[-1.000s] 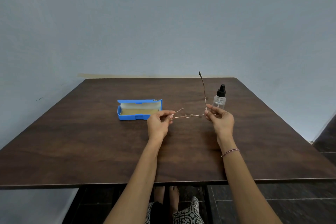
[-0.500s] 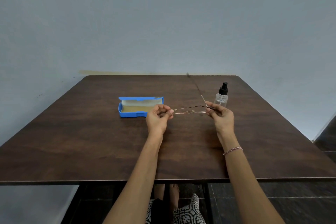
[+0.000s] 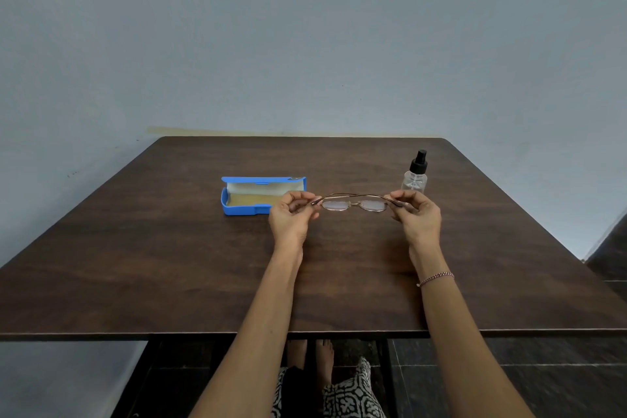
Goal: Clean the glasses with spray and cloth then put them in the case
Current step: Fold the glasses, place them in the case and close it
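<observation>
Left hand (image 3: 291,214) and right hand (image 3: 419,214) each pinch an end of the folded glasses (image 3: 353,204), right of the open case (image 3: 237,210); I judge stowing next.

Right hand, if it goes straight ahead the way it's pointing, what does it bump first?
Probably the spray bottle, standing just beyond the right hand that pinches the glasses; how far apart they are is unclear.

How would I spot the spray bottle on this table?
Start at the dark wooden table; look toward its far right side, just beyond the person's right hand. There stands the spray bottle, upright. It is the only clear thing with a black pump top, unlike the flat blue case lying open on the left.
</observation>
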`<state>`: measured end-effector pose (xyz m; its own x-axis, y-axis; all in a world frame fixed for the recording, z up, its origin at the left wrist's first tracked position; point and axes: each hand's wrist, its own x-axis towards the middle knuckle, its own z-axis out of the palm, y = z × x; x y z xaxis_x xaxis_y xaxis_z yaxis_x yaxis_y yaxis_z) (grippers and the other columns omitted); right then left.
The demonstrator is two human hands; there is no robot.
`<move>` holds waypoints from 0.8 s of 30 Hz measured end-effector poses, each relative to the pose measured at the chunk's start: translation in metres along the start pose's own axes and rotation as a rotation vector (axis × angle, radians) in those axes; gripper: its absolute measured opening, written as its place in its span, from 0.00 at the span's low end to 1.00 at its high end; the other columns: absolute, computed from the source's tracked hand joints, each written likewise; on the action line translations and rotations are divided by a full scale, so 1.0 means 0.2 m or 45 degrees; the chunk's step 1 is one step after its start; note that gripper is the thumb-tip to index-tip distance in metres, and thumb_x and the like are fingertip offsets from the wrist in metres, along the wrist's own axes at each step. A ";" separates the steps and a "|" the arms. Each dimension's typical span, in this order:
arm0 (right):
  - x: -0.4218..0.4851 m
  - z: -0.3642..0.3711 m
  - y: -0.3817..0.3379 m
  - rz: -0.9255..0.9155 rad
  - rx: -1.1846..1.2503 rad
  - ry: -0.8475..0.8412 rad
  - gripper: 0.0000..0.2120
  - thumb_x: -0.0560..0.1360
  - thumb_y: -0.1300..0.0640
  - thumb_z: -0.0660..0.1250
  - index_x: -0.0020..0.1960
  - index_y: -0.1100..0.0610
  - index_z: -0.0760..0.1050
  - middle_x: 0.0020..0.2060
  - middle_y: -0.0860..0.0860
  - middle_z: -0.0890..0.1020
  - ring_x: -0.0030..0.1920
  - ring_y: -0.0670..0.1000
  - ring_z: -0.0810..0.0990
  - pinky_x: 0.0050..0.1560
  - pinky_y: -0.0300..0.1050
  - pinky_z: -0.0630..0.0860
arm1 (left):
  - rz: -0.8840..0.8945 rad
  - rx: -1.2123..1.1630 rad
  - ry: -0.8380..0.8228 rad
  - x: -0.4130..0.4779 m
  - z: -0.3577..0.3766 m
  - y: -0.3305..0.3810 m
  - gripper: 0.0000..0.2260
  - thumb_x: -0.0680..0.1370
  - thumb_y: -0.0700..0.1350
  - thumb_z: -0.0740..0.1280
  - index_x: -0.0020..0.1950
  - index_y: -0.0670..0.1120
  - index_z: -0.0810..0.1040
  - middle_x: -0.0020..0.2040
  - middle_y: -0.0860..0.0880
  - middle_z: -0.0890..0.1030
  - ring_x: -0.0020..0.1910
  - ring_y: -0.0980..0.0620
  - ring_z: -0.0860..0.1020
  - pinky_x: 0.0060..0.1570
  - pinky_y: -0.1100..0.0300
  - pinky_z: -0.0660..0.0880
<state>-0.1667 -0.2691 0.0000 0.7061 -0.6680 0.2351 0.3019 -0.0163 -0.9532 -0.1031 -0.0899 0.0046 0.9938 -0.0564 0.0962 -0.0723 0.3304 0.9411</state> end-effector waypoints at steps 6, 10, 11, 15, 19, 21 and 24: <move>-0.01 0.01 -0.03 0.142 0.293 -0.065 0.07 0.78 0.65 0.62 0.51 0.62 0.78 0.38 0.51 0.84 0.37 0.45 0.82 0.39 0.34 0.78 | 0.082 0.037 0.091 0.01 0.00 0.00 0.10 0.71 0.27 0.68 0.40 0.41 0.77 0.38 0.46 0.81 0.35 0.58 0.82 0.37 0.67 0.78; -0.02 0.02 -0.04 0.172 0.374 -0.137 0.08 0.74 0.56 0.68 0.46 0.61 0.79 0.41 0.53 0.85 0.42 0.47 0.83 0.44 0.36 0.79 | 0.119 0.018 0.144 0.02 -0.01 0.01 0.10 0.71 0.27 0.68 0.40 0.42 0.78 0.38 0.46 0.82 0.38 0.56 0.81 0.38 0.66 0.78; -0.02 0.03 -0.04 0.164 0.348 -0.153 0.09 0.70 0.55 0.70 0.44 0.61 0.79 0.40 0.52 0.85 0.43 0.48 0.83 0.46 0.37 0.79 | 0.122 0.006 0.150 0.02 -0.02 0.01 0.10 0.71 0.27 0.68 0.40 0.42 0.78 0.38 0.46 0.82 0.38 0.55 0.81 0.38 0.66 0.78; -0.03 0.06 -0.02 0.128 0.120 -0.242 0.07 0.67 0.56 0.73 0.42 0.59 0.79 0.38 0.50 0.85 0.45 0.48 0.82 0.54 0.41 0.78 | 0.131 0.014 0.156 0.02 -0.08 0.03 0.10 0.71 0.27 0.69 0.41 0.42 0.78 0.40 0.46 0.82 0.40 0.53 0.82 0.42 0.65 0.79; -0.06 0.13 -0.01 0.124 0.101 -0.212 0.03 0.70 0.63 0.72 0.42 0.59 0.79 0.39 0.50 0.84 0.45 0.47 0.82 0.54 0.38 0.77 | 0.140 0.069 0.147 0.02 -0.15 0.05 0.10 0.70 0.29 0.71 0.42 0.44 0.80 0.43 0.46 0.83 0.45 0.52 0.82 0.48 0.61 0.79; -0.08 0.19 -0.01 0.106 0.110 -0.206 0.04 0.71 0.66 0.71 0.44 0.60 0.78 0.40 0.51 0.83 0.43 0.45 0.82 0.50 0.34 0.77 | 0.138 0.098 0.160 0.02 -0.19 0.07 0.09 0.71 0.31 0.71 0.43 0.44 0.80 0.44 0.46 0.83 0.46 0.53 0.82 0.49 0.61 0.78; -0.10 0.30 0.00 0.111 0.108 -0.185 0.06 0.70 0.68 0.71 0.45 0.59 0.78 0.40 0.53 0.83 0.39 0.43 0.81 0.44 0.32 0.77 | 0.093 0.017 0.189 0.03 -0.25 0.11 0.08 0.74 0.30 0.66 0.46 0.41 0.81 0.45 0.45 0.83 0.48 0.51 0.82 0.49 0.63 0.79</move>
<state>-0.1421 -0.2104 0.0071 0.8152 -0.5493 0.1835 0.2843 0.1036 -0.9531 -0.0942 -0.0354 0.0092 0.9874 0.1077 0.1161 -0.1448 0.3161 0.9376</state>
